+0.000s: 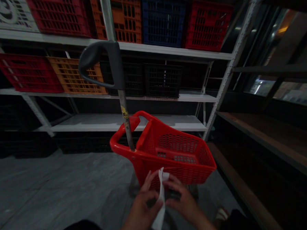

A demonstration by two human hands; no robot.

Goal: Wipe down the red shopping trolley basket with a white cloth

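My left hand (143,208) pinches a thin white folded strip (160,211), paper or cloth, between thumb and fingers. From the other side, the curled fingers of my right hand (181,199) hold its upper part, where a small white flap sticks out. The strip hangs down below both hands. Just beyond them stands a small red plastic shopping cart (175,166) with meshed sides; no goods show in its basket. A metal pole (125,118) with a yellow sticker rises from its handle end and carries a dark grey looped grip (117,66).
White metal shelving (169,51) behind the cart holds red (209,27), orange (120,17), blue (162,21) and black crates (162,81). Brown shelves (270,135) run along the right side. Grey floor (82,186) lies to the left. A foot in a sandal (222,213) shows at lower right.
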